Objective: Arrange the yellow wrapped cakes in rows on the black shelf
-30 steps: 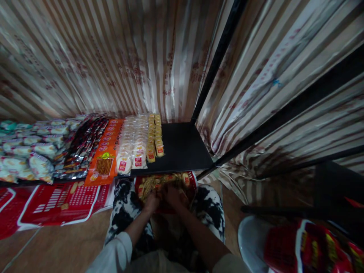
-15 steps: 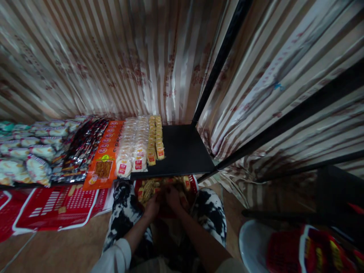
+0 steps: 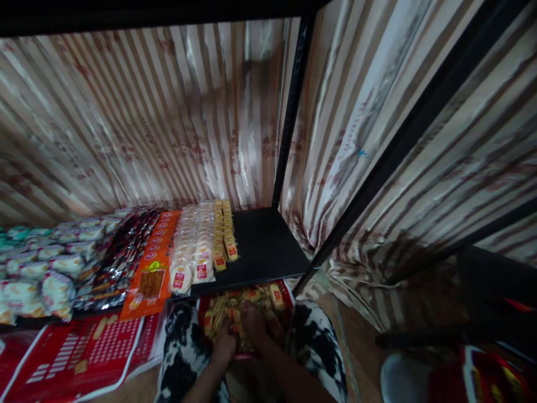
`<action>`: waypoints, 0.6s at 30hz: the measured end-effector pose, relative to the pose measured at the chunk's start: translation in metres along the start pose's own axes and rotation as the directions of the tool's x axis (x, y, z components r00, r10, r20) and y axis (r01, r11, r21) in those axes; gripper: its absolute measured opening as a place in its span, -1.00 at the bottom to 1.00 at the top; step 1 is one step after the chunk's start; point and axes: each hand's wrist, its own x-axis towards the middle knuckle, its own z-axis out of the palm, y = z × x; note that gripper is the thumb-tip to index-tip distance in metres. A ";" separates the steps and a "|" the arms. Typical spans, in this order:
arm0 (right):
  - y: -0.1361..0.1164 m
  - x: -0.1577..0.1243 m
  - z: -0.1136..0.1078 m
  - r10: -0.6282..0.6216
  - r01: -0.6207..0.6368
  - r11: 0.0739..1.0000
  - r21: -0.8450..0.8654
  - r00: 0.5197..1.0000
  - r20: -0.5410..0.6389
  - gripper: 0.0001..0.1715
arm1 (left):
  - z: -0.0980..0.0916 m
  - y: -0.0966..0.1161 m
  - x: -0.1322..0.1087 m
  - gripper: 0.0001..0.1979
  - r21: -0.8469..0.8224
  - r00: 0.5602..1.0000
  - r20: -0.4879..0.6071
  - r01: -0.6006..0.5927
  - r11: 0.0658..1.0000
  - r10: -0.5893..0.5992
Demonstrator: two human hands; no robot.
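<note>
Gold-wrapped oblong snack packets, heaped loosely in a red, white-edged container at lower centre of the frame. Left hand at the heap's near side, right hand just beside and a little deeper in, both with fingers down among packets. Grip in shadow; cannot tell whether spread or pinching anything.

Either side of the container: knees in black-and-white blotched cloth trousers. Directly above, partly overhanging: a flat, matt black shelf board, bare toward its right end.

Along the shelf, from centre to left edge of frame: two rows of small gold packets; two rows of round white crackers in clear film; a flat orange bag with brown sticks pictured low on its front; dark shiny sachets, overlapping; plump white packs, stacked in tiers.

Lower left, below the shelf: red plastic sheeting with white markings. Across the top and right: brown-and-cream striped curtain, crossed by a black upright post. Lower right corner: red-and-yellow packaging, dim.
</note>
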 end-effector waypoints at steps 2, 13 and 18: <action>-0.001 -0.003 -0.010 -0.004 0.004 1.000 0.002 1.000 0.031 -0.67 | -0.005 0.001 -0.001 -0.49 0.049 0.999 -0.039 -0.032 0.998 0.034; -0.021 0.011 -0.121 -0.342 0.308 0.938 0.158 0.897 0.281 -0.70 | -0.021 0.046 -0.011 -0.55 0.145 0.940 0.031 -0.339 0.929 0.339; -0.025 0.030 -0.147 -0.204 0.146 0.824 0.548 0.978 0.046 -0.57 | -0.029 0.090 -0.005 -0.65 -0.040 0.929 -0.024 -0.369 0.929 0.368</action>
